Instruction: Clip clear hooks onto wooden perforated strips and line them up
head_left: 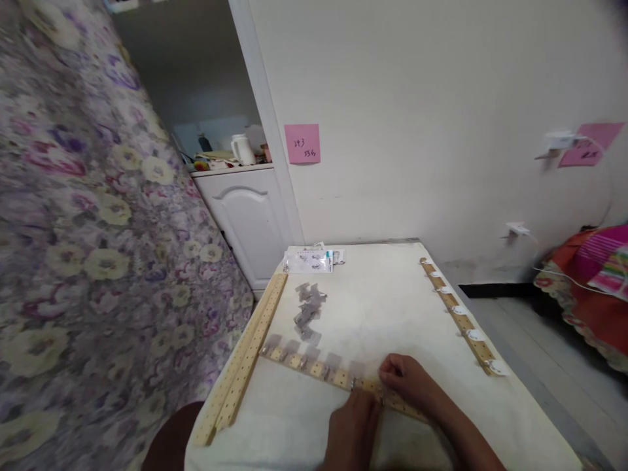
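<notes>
A perforated wooden strip (316,369) lies aslant across the near part of the table, with several small metal pieces and translucent greyish cards along its left half. My left hand (354,422) is closed at the near edge of this strip, its fingertips over the wood. Just to the right, my right hand (406,381) is bent into a pinch above the strip; whatever is between its fingers is too small to make out. Beyond the strip lies a loose group of translucent grey cards (309,314) with small metal parts.
Two bare perforated strips (245,356) lie along the table's left edge. Another strip (454,314) on the right carries several white round pieces. Clear packets (309,261) lie at the back of the white-covered table (373,301). A floral curtain (122,261) hangs at left.
</notes>
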`<control>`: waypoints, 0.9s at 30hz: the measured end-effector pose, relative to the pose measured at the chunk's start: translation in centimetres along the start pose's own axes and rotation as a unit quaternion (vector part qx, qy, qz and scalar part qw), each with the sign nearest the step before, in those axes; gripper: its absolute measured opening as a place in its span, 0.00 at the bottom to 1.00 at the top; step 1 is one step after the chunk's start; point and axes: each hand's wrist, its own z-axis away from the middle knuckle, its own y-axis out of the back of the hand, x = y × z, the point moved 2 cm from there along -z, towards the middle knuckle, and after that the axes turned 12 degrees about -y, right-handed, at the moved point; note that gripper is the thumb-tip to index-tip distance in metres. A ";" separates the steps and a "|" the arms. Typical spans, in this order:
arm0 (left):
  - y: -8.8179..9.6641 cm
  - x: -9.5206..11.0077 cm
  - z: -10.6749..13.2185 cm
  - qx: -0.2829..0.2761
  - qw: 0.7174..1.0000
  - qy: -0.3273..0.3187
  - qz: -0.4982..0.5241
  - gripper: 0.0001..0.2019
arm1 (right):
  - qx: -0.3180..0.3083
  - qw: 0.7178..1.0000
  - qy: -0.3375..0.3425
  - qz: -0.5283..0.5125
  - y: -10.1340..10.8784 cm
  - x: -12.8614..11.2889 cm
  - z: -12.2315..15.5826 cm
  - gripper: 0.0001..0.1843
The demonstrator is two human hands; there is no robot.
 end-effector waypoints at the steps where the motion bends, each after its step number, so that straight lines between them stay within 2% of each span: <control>1: 0.0 0.0 0.0 0.003 1.000 0.002 -0.001 0.12 | 0.000 1.000 -0.001 0.001 0.0 0.0 0.0 0.03; 12: -0.3 0.1 -0.1 0.046 0.998 -0.047 -0.022 0.13 | -0.013 1.000 -0.008 -0.007 0.1 -0.1 0.1 0.04; 20: -0.3 0.1 -0.2 0.038 0.997 -0.046 -0.044 0.13 | -0.016 1.000 -0.009 -0.010 0.2 -0.1 0.0 0.04; 27: -0.6 0.0 -0.3 -0.009 0.995 -0.032 -0.098 0.11 | -0.031 0.999 0.000 -0.033 0.1 0.3 -0.2 0.03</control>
